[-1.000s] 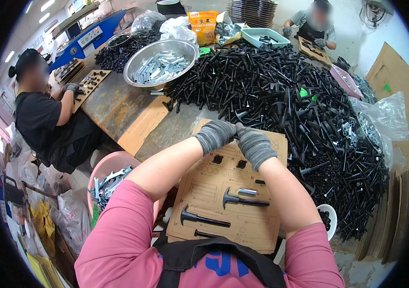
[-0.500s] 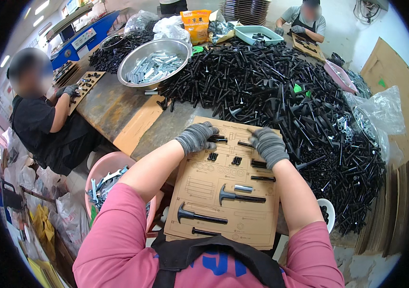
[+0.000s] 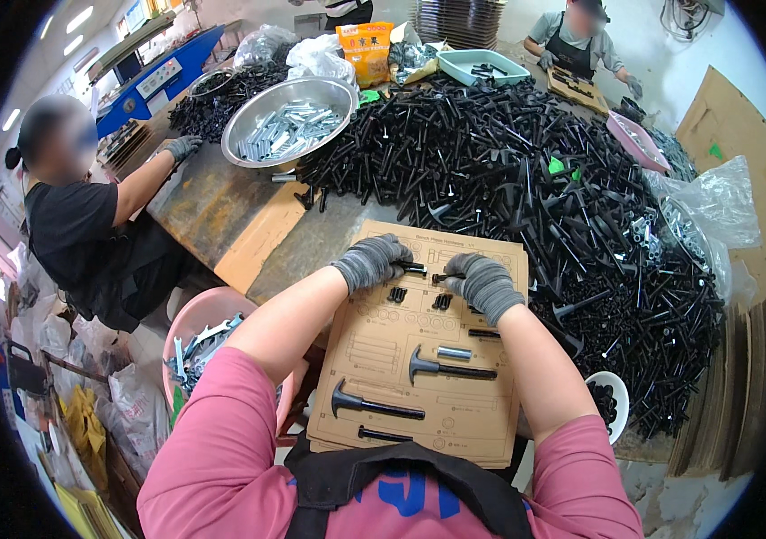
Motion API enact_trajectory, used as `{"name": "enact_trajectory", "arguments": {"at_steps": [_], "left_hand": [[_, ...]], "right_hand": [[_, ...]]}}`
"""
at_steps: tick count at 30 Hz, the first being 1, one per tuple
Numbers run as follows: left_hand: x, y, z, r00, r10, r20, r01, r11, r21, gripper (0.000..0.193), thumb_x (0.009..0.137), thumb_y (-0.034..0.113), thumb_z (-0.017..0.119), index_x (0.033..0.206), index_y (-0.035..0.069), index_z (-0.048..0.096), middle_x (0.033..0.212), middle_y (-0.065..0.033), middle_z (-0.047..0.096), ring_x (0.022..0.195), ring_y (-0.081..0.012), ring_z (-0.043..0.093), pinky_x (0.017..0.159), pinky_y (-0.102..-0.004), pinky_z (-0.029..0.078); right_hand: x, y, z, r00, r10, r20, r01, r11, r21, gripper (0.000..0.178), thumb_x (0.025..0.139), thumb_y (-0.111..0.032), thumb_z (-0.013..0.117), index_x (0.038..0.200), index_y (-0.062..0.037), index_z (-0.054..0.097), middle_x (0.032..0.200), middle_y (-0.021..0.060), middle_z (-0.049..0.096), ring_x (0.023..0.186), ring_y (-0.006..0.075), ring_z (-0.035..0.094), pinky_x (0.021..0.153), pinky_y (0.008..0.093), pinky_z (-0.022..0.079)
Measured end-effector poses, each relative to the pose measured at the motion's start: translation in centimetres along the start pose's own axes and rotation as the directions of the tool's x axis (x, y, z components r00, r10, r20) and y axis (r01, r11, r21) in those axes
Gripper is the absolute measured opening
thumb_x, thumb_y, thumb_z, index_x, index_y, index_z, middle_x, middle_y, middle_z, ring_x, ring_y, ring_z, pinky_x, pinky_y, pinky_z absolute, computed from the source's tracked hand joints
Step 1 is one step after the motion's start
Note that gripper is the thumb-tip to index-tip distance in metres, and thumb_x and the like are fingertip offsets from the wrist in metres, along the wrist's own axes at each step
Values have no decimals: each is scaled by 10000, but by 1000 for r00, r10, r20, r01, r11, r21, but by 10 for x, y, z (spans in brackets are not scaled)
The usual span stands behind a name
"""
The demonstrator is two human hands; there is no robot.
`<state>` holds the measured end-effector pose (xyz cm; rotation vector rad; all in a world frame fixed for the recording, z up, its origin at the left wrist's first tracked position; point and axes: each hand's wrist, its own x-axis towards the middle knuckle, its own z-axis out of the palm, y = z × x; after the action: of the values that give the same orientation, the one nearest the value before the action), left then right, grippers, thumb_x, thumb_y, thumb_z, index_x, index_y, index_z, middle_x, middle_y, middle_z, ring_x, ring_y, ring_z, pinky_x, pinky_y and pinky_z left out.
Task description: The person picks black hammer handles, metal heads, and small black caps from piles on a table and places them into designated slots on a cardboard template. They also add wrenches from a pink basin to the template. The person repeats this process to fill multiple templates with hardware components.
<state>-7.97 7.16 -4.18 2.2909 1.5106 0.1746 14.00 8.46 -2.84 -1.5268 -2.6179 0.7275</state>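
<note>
On the printed cardboard sheet point(image 3: 365, 359) in front of me, my left hand point(image 3: 372, 260) in a grey glove is closed at the upper left, fingertips on black bolts point(image 3: 413, 268). My right hand point(image 3: 485, 286), gloved alike, is closed with its fingertips at a short black bolt point(image 3: 440, 278). Short black screws point(image 3: 397, 295) and a second cluster of screws point(image 3: 442, 302) lie just below. Lower down are a silver sleeve point(image 3: 454, 352), two black T-headed bolts point(image 3: 383, 407) and a straight black bolt point(image 3: 385, 435). My right hand partly hides bolts at the sheet's right edge.
A big heap of black bolts point(image 3: 464, 153) spreads beyond the sheet. A metal bowl point(image 3: 232, 117) of silver sleeves stands far left, a pink tub point(image 3: 187, 316) of wrenches near left, a white bowl point(image 3: 621, 404) at right. Two co-workers sit at the table's left and far right.
My right hand has moved left and closer to my left hand. The left co-worker's board is gone from its place, and that person's hand now reaches to the table. The far co-worker's arm has swung outward.
</note>
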Motion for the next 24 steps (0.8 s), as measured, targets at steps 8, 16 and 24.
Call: {"name": "enact_trajectory", "arguments": {"at_steps": [8, 16, 24], "left_hand": [[-4, 6, -1, 999, 27, 37, -24, 997, -76, 298, 731, 113, 635, 1027, 107, 605, 983, -101, 562, 958, -260, 531, 858, -331, 412], [-5, 8, 3, 997, 70, 19, -69, 996, -60, 313, 731, 96, 631, 1042, 97, 591, 986, -99, 561, 960, -264, 525, 860, -328, 414], [-57, -24, -25, 953, -80, -291, -62, 892, -447, 390, 773, 78, 583, 1153, 58, 498, 1077, -124, 535, 930, -215, 539, 820, -313, 442]], "right_hand": [[0, 19, -7, 998, 26, 55, -15, 983, -182, 373, 775, -291, 579, 1123, -159, 551, 1100, 123, 523, 1058, 274, 492, 909, 362, 396], [2, 7, -7, 985, -4, 170, 33, 985, -168, 366, 773, -234, 580, 1131, -167, 547, 1107, 129, 524, 1041, 286, 501, 906, 364, 394], [-16, 27, -10, 982, -89, -167, 108, 989, 105, 298, 783, -217, 590, 1057, -100, 578, 1022, 140, 552, 1002, 285, 514, 888, 338, 401]]}}
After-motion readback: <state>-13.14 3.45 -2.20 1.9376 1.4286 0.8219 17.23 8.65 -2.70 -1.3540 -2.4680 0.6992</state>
